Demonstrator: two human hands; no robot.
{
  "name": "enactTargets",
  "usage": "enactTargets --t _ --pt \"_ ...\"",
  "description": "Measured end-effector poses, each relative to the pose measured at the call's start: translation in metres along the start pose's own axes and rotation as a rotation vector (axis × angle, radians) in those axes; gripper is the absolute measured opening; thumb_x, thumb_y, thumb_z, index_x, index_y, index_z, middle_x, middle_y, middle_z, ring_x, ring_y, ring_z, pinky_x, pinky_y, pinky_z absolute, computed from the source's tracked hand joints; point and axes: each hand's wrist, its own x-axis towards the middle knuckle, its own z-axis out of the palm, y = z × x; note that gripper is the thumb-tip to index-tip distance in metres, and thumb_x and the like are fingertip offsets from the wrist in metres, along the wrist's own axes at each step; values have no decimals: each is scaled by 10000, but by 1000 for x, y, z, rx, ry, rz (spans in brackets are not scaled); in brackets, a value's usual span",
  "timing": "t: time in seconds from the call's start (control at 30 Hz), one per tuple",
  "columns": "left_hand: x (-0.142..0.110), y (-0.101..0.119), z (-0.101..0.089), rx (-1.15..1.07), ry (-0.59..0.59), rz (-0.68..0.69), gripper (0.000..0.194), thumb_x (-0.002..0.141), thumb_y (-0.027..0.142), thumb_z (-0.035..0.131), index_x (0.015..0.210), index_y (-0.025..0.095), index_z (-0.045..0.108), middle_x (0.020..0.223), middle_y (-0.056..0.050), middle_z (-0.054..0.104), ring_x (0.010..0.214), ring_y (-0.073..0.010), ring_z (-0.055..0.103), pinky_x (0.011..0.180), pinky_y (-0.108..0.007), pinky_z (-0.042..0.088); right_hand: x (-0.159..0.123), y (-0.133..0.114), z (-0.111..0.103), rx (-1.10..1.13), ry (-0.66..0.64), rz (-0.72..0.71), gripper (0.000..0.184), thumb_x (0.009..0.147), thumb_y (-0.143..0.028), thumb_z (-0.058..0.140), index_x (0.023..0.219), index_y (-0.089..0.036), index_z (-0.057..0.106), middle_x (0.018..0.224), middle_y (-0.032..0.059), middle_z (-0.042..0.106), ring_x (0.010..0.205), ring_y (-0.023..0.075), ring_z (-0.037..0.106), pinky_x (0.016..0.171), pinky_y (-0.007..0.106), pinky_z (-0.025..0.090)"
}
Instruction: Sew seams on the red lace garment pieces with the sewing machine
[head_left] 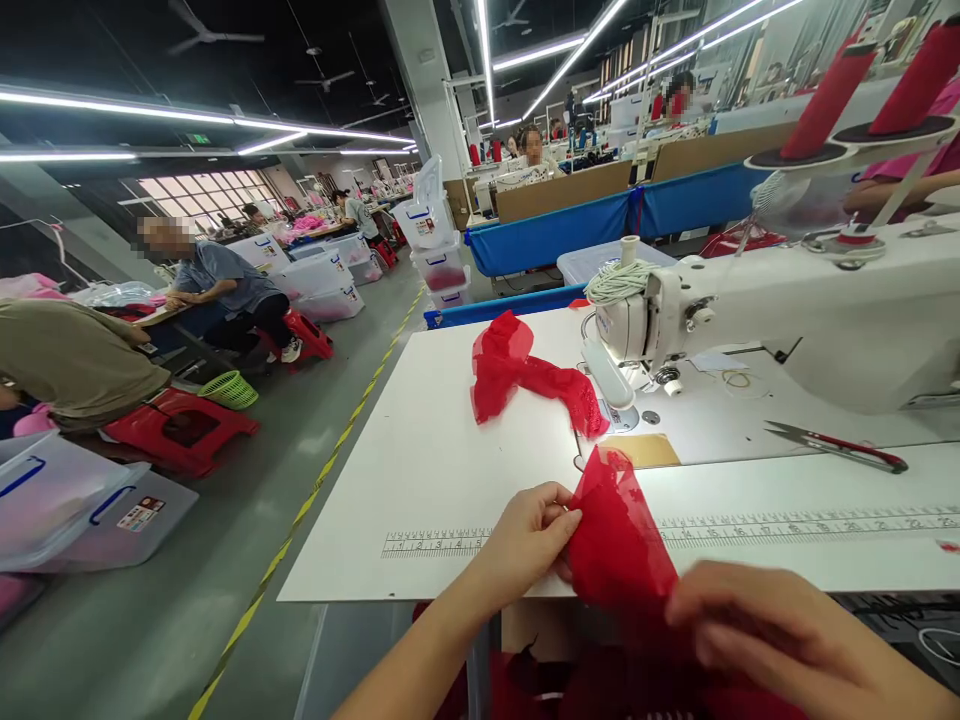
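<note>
My left hand [529, 535] pinches the left edge of a red mesh fabric piece [619, 530] at the near edge of the white sewing table [442, 450]. My right hand [780, 630] grips the same piece lower down, fingers curled and blurred. The piece stands up off the table just in front of a white sewing machine [787, 310]. A strip of red lace [525, 375] trails from the machine's needle area to the left across the table. More red fabric hangs below the table edge by my lap.
Red-handled thread snips [840, 445] lie right of the needle plate. A printed ruler [750, 525] runs along the table front. Red thread cones [832, 95] stand on the machine. Other people sit at tables to the left; plastic bins [82, 510] and red stools [180, 425] line the aisle.
</note>
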Motion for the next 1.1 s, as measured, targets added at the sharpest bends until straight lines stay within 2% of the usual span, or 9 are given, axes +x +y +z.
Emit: enactTargets --t 0.13,0.23,0.3,0.37,0.4,0.53,0.67,0.9,1.1 --pt "-5 9 4 366 30 80 286 929 391 459 733 184 477 587 48 484 535 -102 448 499 -207 330 46 -15 12 17 225 -118 249 966 -344 439 1100 -266 634 1093 67 680 932 182 670 763 275 584" --pt "7 25 -4 916 9 207 357 998 323 383 690 178 489 648 25 536 579 -115 481 532 -221 374 59 -3 26 -121 251 -143 218 958 -316 428 1045 -234 610 983 65 677 833 179 662 704 303 577" --pt "26 35 -12 1208 165 309 271 998 192 346 834 158 558 817 -31 611 723 -162 567 664 -276 460 62 3 30 -227 234 -110 219 977 -313 396 980 -230 598 885 45 670 750 176 647 654 311 560" --pt "48 40 -19 1295 218 390 254 929 36 357 1046 136 559 1122 -101 592 1027 -213 560 896 -362 456 65 4 29 -330 276 -120 243 993 -313 365 979 -225 590 873 46 669 722 178 648 618 310 552" --pt "59 40 -22 1325 188 424 291 900 -4 373 1072 143 556 1150 -96 581 1080 -211 542 950 -372 437 68 3 27 -390 320 -142 250 996 -307 355 1002 -220 589 902 55 676 726 180 658 605 308 554" --pt "78 32 -26 1425 60 509 215 893 31 454 1001 161 588 1041 -65 599 975 -191 569 845 -308 490 91 8 14 -722 464 -244 355 976 -219 330 1239 -171 564 1270 125 640 923 223 704 615 317 584" --pt "71 21 -29 1483 95 569 249 934 78 407 1075 162 594 1123 -96 583 1005 -202 564 850 -324 503 106 28 4 -990 344 -195 440 916 -168 379 1299 -189 595 1353 61 607 786 225 726 477 321 552" --pt "57 1 -41 1580 127 605 383 937 95 414 1293 137 549 1357 -165 525 997 -251 565 905 -438 505 99 44 5 -989 404 -164 443 933 -217 364 1274 -247 646 1312 23 626 821 202 732 525 299 592" --pt "46 -9 -45 1719 142 637 557 887 39 449 1389 274 498 1408 -156 490 974 -251 582 844 -416 519 100 44 5 -979 433 -160 424 928 -223 385 1255 -245 653 1290 12 644 859 210 733 505 290 577"
